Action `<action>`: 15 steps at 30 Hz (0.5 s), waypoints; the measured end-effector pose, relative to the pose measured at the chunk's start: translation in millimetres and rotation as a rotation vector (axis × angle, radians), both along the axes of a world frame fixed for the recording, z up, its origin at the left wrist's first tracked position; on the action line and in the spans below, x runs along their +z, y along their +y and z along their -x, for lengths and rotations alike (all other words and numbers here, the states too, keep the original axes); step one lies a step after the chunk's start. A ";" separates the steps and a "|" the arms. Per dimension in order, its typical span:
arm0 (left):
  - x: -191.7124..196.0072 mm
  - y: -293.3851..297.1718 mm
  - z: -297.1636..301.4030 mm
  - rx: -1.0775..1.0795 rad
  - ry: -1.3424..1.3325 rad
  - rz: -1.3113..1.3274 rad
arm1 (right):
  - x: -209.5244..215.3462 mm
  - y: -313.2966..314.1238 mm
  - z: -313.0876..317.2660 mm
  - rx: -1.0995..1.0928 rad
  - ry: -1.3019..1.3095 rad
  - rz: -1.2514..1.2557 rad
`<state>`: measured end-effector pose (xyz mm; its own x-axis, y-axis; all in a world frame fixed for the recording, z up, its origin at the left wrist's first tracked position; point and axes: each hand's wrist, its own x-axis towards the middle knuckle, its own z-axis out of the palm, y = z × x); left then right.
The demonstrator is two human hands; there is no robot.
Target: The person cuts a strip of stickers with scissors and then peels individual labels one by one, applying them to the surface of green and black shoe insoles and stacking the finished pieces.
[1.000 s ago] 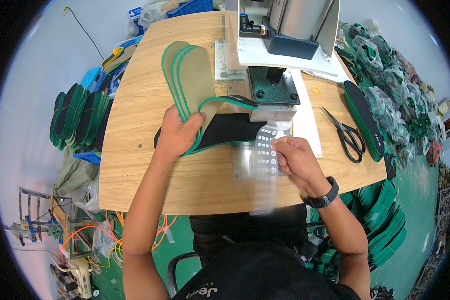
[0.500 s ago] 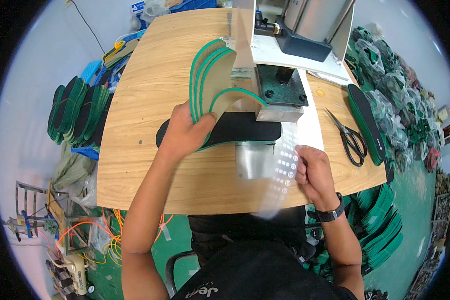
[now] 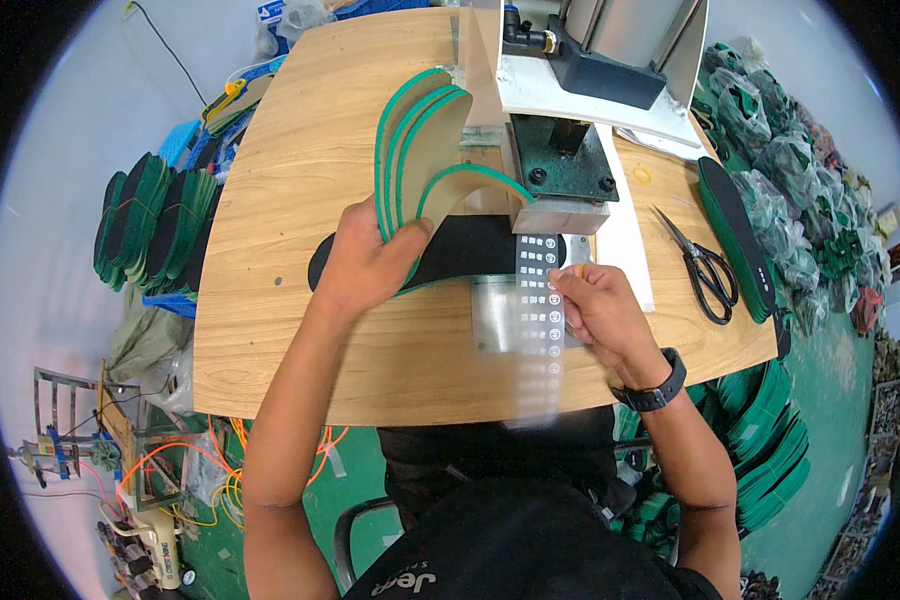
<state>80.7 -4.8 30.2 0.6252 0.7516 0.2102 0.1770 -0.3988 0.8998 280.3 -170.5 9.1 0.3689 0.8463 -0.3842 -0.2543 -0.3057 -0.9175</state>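
My left hand [image 3: 363, 262] is closed round several bent insoles [image 3: 432, 135] with beige undersides and green edges, which fan upward. Under that hand a black insole [image 3: 465, 248] lies flat, its right end over a metal plate [image 3: 492, 320] and just in front of the press head [image 3: 558, 217]. Between thumb and fingers, my right hand [image 3: 610, 318] pinches a clear transfer strip [image 3: 540, 330] with rows of white marks. The strip's upper end overlaps the right part of the black insole, while its lower end hangs blurred towards the table's front edge.
Black scissors [image 3: 708, 275] and a green-edged insole [image 3: 735, 240] lie on the table's right side. The press's cylinder [image 3: 625, 35] stands at the back. Stacked insoles [image 3: 155, 220] sit off the left edge; bagged green pieces [image 3: 770, 170] are heaped at the right.
My right hand has moved left and slightly up, bringing the strip from beside the insole's right end to lie over it. My left hand keeps its hold, almost still.
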 end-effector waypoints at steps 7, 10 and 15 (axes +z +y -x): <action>-1.8 -0.1 -2.6 -0.015 -0.007 -0.019 | 0.5 -1.2 0.5 0.032 -0.051 0.016; 0.5 -1.7 -2.9 -0.021 -0.016 -0.027 | 1.3 -0.2 1.9 0.026 -0.062 0.011; 0.1 -2.4 -1.0 -0.020 0.006 -0.004 | 2.9 0.9 2.6 0.025 -0.062 0.024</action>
<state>81.7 -7.2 30.4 0.6416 0.7379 0.2094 0.1739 -0.4058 0.8973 277.7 -169.6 12.0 0.3716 0.8464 -0.3815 -0.1896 -0.3331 -0.9236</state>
